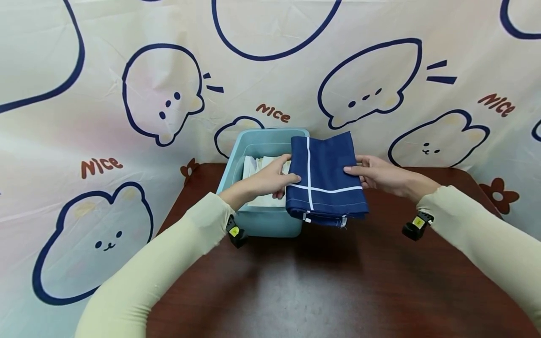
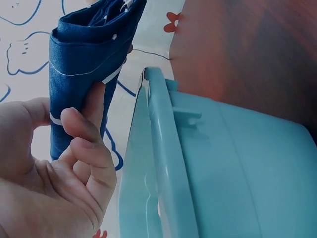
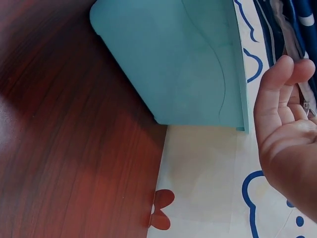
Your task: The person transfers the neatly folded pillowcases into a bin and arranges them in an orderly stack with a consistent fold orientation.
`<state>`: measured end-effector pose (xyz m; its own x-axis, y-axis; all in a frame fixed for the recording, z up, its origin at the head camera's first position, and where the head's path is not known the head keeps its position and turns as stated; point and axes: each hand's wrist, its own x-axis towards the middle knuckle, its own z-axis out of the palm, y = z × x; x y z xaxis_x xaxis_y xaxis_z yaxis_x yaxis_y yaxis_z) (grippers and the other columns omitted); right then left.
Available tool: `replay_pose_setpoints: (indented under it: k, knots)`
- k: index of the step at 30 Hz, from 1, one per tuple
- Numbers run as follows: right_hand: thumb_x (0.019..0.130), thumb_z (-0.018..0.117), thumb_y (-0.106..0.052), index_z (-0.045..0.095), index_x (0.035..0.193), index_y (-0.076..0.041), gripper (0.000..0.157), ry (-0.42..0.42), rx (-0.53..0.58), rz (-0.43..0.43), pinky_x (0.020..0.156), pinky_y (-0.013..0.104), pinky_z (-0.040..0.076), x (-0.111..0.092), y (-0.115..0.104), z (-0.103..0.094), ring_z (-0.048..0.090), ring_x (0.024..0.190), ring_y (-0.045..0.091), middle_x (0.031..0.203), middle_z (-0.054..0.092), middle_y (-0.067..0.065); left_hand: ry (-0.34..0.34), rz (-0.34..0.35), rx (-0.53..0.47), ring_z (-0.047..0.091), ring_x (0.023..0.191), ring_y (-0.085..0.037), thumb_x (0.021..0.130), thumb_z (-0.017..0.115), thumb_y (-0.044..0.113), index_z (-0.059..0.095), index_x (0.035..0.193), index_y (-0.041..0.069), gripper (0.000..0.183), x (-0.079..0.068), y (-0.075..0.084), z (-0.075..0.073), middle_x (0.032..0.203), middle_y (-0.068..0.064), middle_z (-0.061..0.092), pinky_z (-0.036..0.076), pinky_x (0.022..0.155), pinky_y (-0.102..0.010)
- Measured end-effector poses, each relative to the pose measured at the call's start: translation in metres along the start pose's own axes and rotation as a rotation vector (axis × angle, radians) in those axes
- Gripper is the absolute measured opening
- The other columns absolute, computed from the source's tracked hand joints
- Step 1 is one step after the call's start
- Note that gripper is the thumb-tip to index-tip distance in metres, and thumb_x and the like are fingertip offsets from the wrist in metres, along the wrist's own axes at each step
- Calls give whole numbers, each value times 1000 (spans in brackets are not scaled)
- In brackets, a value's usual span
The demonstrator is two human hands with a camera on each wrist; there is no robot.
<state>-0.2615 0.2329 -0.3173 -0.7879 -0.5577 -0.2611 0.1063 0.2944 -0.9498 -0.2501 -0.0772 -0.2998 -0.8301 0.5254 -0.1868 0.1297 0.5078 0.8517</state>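
Observation:
A folded navy blue cloth [image 1: 331, 162] with crossing white stripes is held up between both hands, overlapping the right side of a light blue plastic bin [image 1: 266, 225] in the head view. My left hand [image 1: 270, 180] pinches its left edge, thumb on the front face and fingers behind. On the opposite edge, my right hand [image 1: 382, 176] grips with the thumb in front. From the left wrist, the cloth [image 2: 84, 54] shows thick stacked layers above the bin's rim [image 2: 166, 148]. White folded items [image 1: 264, 202] lie inside the bin, partly covered by the left hand.
The bin stands toward the back of a dark reddish-brown wooden table [image 1: 274, 291]. Behind it hangs a pale curtain [image 1: 262, 84] printed with blue cartoon outlines. Each wrist carries a small black camera, the left camera [image 1: 236, 233] near the bin's front.

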Motion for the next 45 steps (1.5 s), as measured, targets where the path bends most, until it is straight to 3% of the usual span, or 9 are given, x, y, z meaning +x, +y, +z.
replay_pose_setpoints:
  k: [22,31,40,45]
  knots:
    - [106,51,-34,18,161,-10,69,-7,37,-25,94,32,58,20,-8,9,72,107,16,133,65,1,21,-35,28,53,46,-15,102,55,26,25,159,17,65,0,-7,-24,59,-1,63,46,50,-28]
    - [107,51,-32,21,160,-11,65,5,61,-19,85,30,60,28,-15,15,75,95,15,121,72,0,25,-31,28,52,45,-14,102,54,24,23,159,16,65,-2,-9,-37,60,-2,64,45,49,-28]
    - [106,52,-32,24,160,-13,64,29,52,-16,88,33,60,37,-21,22,74,102,18,138,64,11,40,-55,77,52,43,-12,103,54,25,22,160,15,67,-4,-8,-48,58,-1,63,47,49,-27]
    - [106,51,-32,26,159,-13,62,31,67,-31,83,29,59,44,-24,25,73,97,16,132,67,8,52,-62,84,50,42,-11,103,54,26,26,158,16,62,-3,-11,-55,62,-2,66,45,48,-27]
